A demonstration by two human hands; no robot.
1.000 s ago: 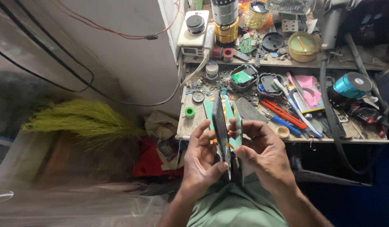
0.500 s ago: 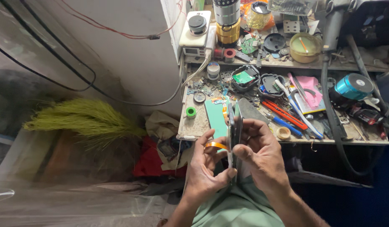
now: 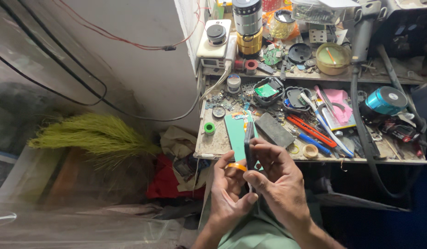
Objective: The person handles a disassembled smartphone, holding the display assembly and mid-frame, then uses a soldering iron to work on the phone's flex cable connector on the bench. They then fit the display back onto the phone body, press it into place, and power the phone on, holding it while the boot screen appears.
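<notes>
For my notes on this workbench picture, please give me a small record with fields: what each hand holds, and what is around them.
Left hand: left hand carries an orange ring on a finger and supports the lower part of a thin dark phone
Right hand: right hand pinches the phone, seen edge-on
Behind the phone: teal panel lying on the workbench
On bench: dark flat block, green tape roll, red-handled tool, teal round speaker
On floor, left: green broom
</notes>
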